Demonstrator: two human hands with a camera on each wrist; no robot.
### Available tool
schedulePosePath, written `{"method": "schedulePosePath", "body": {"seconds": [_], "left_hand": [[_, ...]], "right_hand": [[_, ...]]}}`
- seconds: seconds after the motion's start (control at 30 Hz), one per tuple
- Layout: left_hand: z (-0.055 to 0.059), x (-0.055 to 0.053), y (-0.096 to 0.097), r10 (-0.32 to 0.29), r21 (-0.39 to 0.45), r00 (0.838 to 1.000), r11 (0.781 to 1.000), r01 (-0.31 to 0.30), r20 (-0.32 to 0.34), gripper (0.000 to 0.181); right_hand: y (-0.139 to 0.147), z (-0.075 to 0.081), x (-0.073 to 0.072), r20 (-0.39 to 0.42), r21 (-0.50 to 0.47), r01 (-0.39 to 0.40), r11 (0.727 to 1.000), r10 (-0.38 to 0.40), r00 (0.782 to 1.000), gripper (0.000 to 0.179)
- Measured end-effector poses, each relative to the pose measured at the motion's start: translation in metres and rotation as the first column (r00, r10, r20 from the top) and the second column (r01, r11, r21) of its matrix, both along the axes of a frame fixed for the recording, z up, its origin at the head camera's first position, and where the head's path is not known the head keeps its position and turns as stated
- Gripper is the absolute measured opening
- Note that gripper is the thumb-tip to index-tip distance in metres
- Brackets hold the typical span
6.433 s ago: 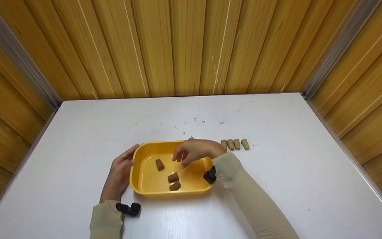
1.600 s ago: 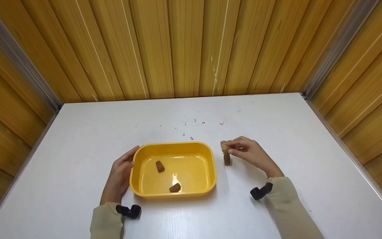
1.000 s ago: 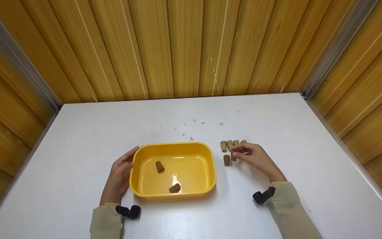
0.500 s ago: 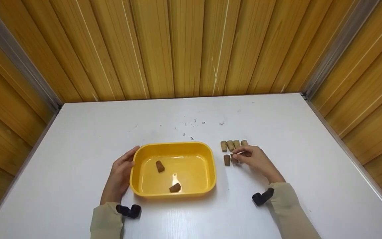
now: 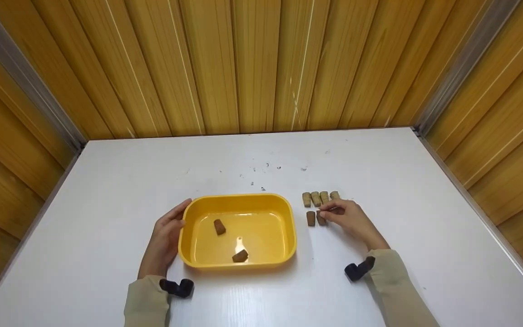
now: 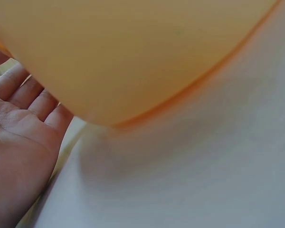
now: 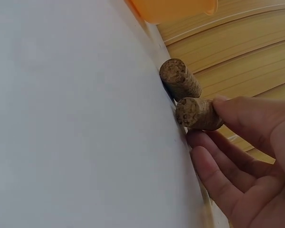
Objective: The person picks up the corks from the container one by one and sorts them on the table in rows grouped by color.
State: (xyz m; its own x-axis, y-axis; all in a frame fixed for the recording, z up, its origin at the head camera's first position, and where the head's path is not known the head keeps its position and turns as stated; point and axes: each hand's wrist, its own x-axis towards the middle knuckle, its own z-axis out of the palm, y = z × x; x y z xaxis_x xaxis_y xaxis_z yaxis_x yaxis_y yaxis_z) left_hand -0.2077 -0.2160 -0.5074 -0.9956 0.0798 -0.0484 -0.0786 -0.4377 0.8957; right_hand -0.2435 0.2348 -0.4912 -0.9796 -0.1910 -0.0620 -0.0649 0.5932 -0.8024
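My left hand (image 5: 166, 236) rests against the left side of a yellow plastic tub (image 5: 239, 268), its fingers fairly straight along the outer wall. In the left wrist view, the palm stands apart from the tub and the fingertips are hidden behind it. Two brown tapered cork stoppers lie apart inside: one stopper (image 5: 219, 226) at the left, another stopper (image 5: 240, 256) near the front wall. Right of the tub, my right hand (image 5: 350, 222) pinches a brown cork stopper (image 7: 199, 114) between thumb and fingers at table level. Close beside it lies another brown stopper (image 5: 311, 218).
Behind the brown pair, several lighter cork stoppers (image 5: 316, 199) lie side by side in a row, the rightmost slightly spaced off. Small dark specks (image 5: 266, 165) mark the white table (image 5: 152, 168) behind the tub. Wood-patterned panels (image 5: 257, 68) stand along the back and sides.
A brown stopper has left the tub since the oldest frame. My right hand went from the tub to the table and set the pinched stopper down beside the other brown one. My left hand stayed put.
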Motion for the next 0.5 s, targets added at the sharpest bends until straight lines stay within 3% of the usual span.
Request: {"method": "schedulePosePath", "body": {"seconds": [0.5], "left_hand": [[-0.0011, -0.0001, 0.0004, -0.003, 0.01, 1.0, 1.0, 0.004, -0.028, 0.054]], "right_hand": [[-0.0006, -0.0012, 0.0005, 0.001, 0.036, 0.015, 0.999, -0.015, 1.0, 0.031]]}}
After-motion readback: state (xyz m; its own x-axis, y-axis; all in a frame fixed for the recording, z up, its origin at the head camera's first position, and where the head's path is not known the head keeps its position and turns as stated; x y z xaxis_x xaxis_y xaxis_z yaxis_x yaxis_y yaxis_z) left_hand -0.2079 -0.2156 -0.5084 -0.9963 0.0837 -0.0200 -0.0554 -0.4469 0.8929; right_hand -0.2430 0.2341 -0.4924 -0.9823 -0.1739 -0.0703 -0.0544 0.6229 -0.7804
